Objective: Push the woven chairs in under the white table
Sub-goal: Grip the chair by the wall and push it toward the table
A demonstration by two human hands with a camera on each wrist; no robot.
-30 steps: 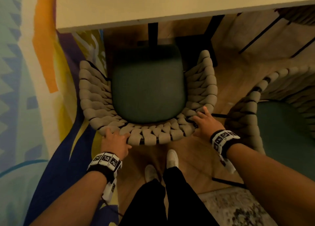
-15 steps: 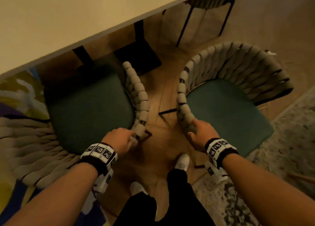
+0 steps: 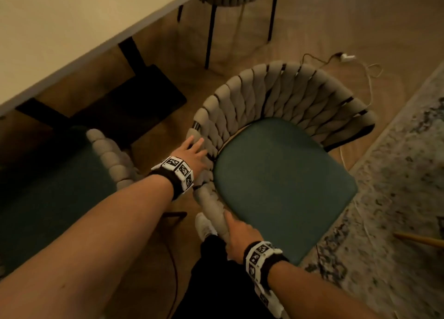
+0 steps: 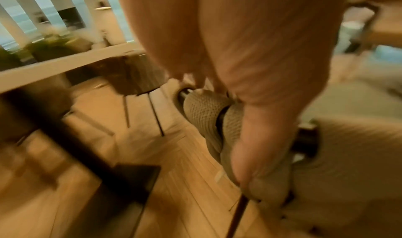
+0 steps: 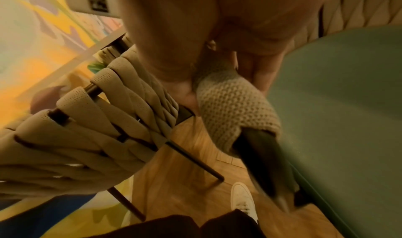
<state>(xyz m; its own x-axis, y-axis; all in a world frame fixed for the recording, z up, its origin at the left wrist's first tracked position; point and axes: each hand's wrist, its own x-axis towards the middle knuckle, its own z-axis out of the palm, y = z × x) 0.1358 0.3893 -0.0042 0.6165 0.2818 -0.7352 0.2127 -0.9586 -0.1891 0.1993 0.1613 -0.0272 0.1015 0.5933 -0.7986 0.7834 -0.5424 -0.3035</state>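
Floor (image 3: 312, 30): wood planks; rug (image 3: 396, 198) at 4 o'clock.
Table (image 3: 60, 18): 10 o'clock.
Left hand (image 3: 192, 154): grasping chair (image 3: 283, 184) rim.
Right hand (image 3: 240, 237): grasping same rim.

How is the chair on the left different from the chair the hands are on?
The left chair sits partly under the white table; the right chair stands clear of it. Nobody touches the left chair; the left hand and right hand hold the right chair's woven rim. Both have green seats and beige woven backs.
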